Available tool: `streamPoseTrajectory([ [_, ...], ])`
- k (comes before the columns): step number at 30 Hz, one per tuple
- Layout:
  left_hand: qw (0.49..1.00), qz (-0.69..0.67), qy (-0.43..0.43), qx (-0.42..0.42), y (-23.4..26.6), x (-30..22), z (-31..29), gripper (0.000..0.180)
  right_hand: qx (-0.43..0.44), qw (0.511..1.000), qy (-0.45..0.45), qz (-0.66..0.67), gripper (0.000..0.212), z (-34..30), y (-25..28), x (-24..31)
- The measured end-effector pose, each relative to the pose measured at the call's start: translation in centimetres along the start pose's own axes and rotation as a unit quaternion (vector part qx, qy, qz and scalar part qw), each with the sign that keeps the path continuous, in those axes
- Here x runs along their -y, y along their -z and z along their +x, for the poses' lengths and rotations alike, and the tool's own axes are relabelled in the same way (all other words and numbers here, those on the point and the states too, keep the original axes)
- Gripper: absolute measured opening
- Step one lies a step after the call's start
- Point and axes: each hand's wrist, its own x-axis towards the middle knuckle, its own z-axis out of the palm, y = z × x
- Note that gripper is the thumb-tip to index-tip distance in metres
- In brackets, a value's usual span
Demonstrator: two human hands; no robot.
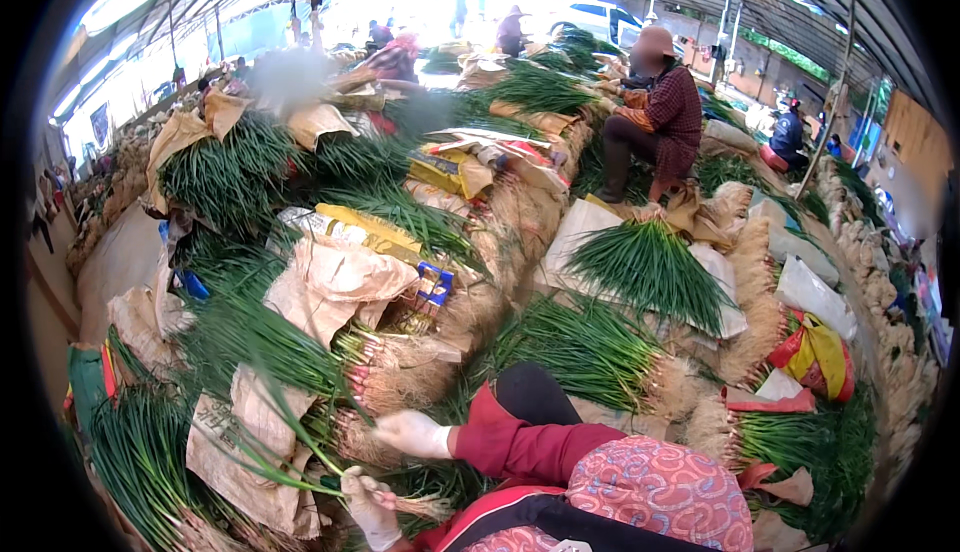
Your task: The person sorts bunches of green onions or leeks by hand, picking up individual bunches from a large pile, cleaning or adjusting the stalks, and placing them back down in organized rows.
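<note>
My left hand [370,507], in a pale glove, is closed around a few spring onions [318,460]. Their pinkish-white bases and stringy roots stick out to its right, and the long green leaves run up and left. Just above it is my right hand [415,435], gloved in white, reaching in from a maroon sleeve. Its fingers point left and are blurred, so whether they grip anything does not show. Beside both hands a stacked bundle of spring onions [375,377] lies with its roots facing right. A creased brown paper sack [255,452] lies across more leaves to the left.
A spread bundle of spring onions [650,264] lies on white sacking ahead, near a seated person [668,117] in a checked jacket. Another rooted pile [590,352] lies to my right. Patterned pink cloth [650,487] covers part of me. Rows of onions and sacks stretch to the back.
</note>
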Motion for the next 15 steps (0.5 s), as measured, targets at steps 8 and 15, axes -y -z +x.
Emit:
streamPoseTrajectory([
  [8,0.994,-0.095,0.046,-0.039,-0.7,0.8,0.9,0.049,0.002,0.994,-0.022,-0.109,0.031,3.2,-0.7,-4.9],
  [15,0.982,-0.182,0.037,0.017,3.3,1.5,1.7,0.046,0.01,0.96,-0.124,-0.25,0.032,10.7,-4.9,-7.0],
])
